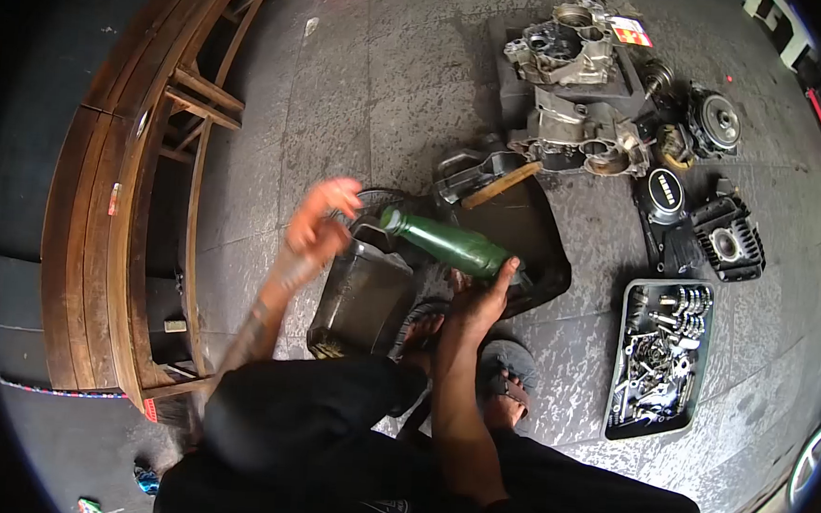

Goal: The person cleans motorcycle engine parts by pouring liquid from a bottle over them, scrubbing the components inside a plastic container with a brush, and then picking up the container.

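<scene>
My right hand (pixel 485 303) is wrapped round the lower part of a green bottle (pixel 449 243), which lies tilted in the air with its neck toward the left. Just left of the neck, my left hand (pixel 322 215) is raised, apart from the bottle and blurred by motion; its fingers are too smeared to make out. Below the bottle neck stands a cut-open container (pixel 361 296) with dark liquid in it. Behind the bottle is a black tray (pixel 559 256) holding a dark part and a wooden-handled brush (pixel 501 185).
Metal engine casings (pixel 587 136) sit at the upper right, near a round YAMAHA cover (pixel 664 195) and a finned cylinder (pixel 728 241). A tray of small metal parts (pixel 622 363) lies at the right. Along the left runs a wooden bench (pixel 83 236).
</scene>
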### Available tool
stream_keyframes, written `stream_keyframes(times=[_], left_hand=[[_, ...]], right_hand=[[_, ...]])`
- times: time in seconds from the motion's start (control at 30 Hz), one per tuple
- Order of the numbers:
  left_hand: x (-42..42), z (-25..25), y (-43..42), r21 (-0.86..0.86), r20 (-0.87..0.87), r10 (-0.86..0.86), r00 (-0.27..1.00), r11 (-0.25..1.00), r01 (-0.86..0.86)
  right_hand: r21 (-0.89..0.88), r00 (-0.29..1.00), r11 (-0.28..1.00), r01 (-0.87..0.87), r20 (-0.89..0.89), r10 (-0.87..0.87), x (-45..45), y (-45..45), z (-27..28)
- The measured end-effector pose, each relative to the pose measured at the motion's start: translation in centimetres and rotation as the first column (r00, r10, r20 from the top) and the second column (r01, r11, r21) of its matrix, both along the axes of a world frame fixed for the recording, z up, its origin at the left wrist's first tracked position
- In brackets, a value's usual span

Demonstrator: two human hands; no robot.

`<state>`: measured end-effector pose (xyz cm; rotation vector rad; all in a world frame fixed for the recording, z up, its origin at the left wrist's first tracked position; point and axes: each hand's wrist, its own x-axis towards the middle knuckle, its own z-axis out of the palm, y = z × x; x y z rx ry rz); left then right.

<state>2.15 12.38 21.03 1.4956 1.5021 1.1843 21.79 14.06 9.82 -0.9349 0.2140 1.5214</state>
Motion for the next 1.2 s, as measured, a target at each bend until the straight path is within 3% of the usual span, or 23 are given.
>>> stream_keyframes(times=[0.03,0.1,0.2,0.23,0.3,0.33,0.4,0.47,0.5,0.57,0.6,0.7,0.9,0.97,1.07,1.2], left_hand=[[1.1,-2.0,-1.2,-0.050,0.149,-0.039,0.988,0.998,0.047],[4.1,-3.7,-2.6,-0.134,0.005,-0.032,0.999,0.990,0.033],[3.7,-6.1,-2.2,-0.156,0.151,0.020,0.988,0.988,0.004],[3.4,-5.8,-1.8,-0.145,0.189,0.063,0.980,0.989,-0.035],[3.0,-4.5,-0.9,0.051,0.122,0.140,0.983,0.988,-0.147],[2.0,-5.0,-0.4,0.051,0.074,0.188,0.979,0.980,-0.192],[0.2,-5.3,1.3,0.116,0.021,0.251,0.968,0.961,-0.252],[-1.6,-3.7,3.8,0.150,-0.282,0.333,0.900,0.942,-0.301],[-3.7,-6.3,5.7,0.268,-0.260,0.334,0.906,0.926,-0.264],[-5.0,-6.3,8.4,0.186,-0.381,0.349,0.856,0.936,-0.299],[-5.6,-6.9,9.9,0.186,-0.440,0.334,0.833,0.942,-0.279],[-7.4,-12.0,13.8,0.108,-0.526,0.245,0.814,0.969,-0.222],[-6.8,-18.4,15.2,-0.033,-0.441,0.141,0.886,0.984,-0.173],[-6.5,-17.9,15.1,-0.080,-0.437,0.126,0.891,0.981,-0.178],[-6.9,-15.6,14.4,-0.109,-0.550,0.028,0.835,0.988,-0.105],[-12.4,-19.9,12.1,-0.103,-0.619,0.020,0.785,0.989,-0.107]], right_hand=[[-0.007,0.999,0.999,-0.033,0.015,0.033,-0.6,0.0,0.5],[0.040,0.989,0.988,-0.148,0.033,0.147,-2.3,-0.3,0.8],[0.041,0.976,0.975,-0.219,0.023,0.218,-4.9,-1.0,0.7],[-0.020,0.942,0.945,-0.326,0.071,0.327,-5.2,-0.9,1.7],[-0.055,0.848,0.858,-0.511,0.127,0.514,-6.1,-0.8,-2.9],[-0.060,0.842,0.853,-0.519,0.136,0.522,-5.8,-0.5,-2.1],[0.016,0.542,0.560,-0.828,0.273,0.794,-4.4,0.1,0.5],[0.025,0.548,0.588,-0.809,0.395,0.737,-3.1,1.0,0.2],[0.028,0.556,0.609,-0.793,0.441,0.704,-2.4,1.6,0.5],[0.087,0.606,0.677,-0.731,0.539,0.584,-1.7,2.8,-1.2],[0.020,0.588,0.683,-0.730,0.528,0.613,-1.5,3.2,0.1],[0.047,0.590,0.669,-0.741,0.521,0.617,-1.5,3.6,-0.1],[-0.010,0.546,0.627,-0.779,0.480,0.686,-3.1,2.1,-0.1],[-0.035,0.530,0.615,-0.788,0.471,0.705,-3.6,1.7,-1.0],[-0.058,0.495,0.586,-0.808,0.471,0.730,-4.2,1.2,-1.3],[-0.007,0.518,0.606,-0.795,0.512,0.686,-3.6,1.2,-2.2]])
